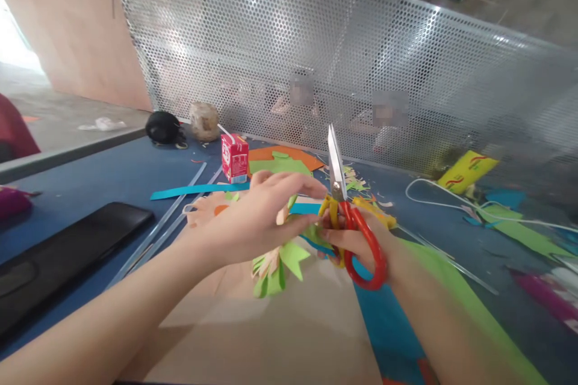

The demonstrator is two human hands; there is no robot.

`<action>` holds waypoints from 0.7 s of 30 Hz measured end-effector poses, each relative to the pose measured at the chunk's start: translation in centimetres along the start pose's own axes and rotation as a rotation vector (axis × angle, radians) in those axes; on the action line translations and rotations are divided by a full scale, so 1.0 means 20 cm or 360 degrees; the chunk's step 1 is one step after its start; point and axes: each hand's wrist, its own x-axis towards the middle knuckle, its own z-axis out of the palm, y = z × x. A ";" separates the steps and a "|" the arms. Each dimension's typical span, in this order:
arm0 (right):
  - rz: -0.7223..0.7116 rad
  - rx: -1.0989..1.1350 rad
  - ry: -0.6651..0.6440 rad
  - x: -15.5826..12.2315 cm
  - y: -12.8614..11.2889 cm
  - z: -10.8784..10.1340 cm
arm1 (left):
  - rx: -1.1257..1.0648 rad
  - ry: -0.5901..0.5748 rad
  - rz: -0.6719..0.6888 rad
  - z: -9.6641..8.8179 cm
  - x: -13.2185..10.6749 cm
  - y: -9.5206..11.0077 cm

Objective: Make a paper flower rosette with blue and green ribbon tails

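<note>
My right hand (361,240) grips red-handled scissors (336,171), their blades pointing up and almost together. Yellow and blue paper pieces (335,216) sit at its fingertips, partly covered by the handle. From the left, my left hand (266,207) reaches over with thumb and forefinger stretched apart toward those pieces; its other fingers are hidden. Below this hand is a fringed green and peach paper shape (273,274), above a large peach sheet (271,337). Another peach cut-out with an orange spot (220,210) shows behind my left wrist.
A red drink carton (235,159) with a straw stands behind my left hand. Orange (289,153) and green paper lie beyond it, with scraps around. A black phone (76,252) is at left, a white cable (433,198) and yellow packet (469,172) at right. A perforated metal screen (253,42) borders the table.
</note>
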 end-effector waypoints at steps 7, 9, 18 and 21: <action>-0.0070 0.0208 0.0187 0.03 0.04 -0.01 | -0.1197 -0.1005 -0.0177 -0.04 -0.07 0.14; -0.0113 0.0251 0.0173 0.02 0.04 0.00 | -0.1064 -0.1486 -0.0087 0.00 -0.10 0.15; -0.0284 0.0020 0.0268 -0.02 -0.01 -0.02 | -0.0489 -0.0480 -0.0882 0.15 -0.11 0.08; -0.0240 -0.0013 0.0259 -0.02 -0.01 0.00 | -0.0705 -0.0150 -0.1053 0.17 -0.09 0.07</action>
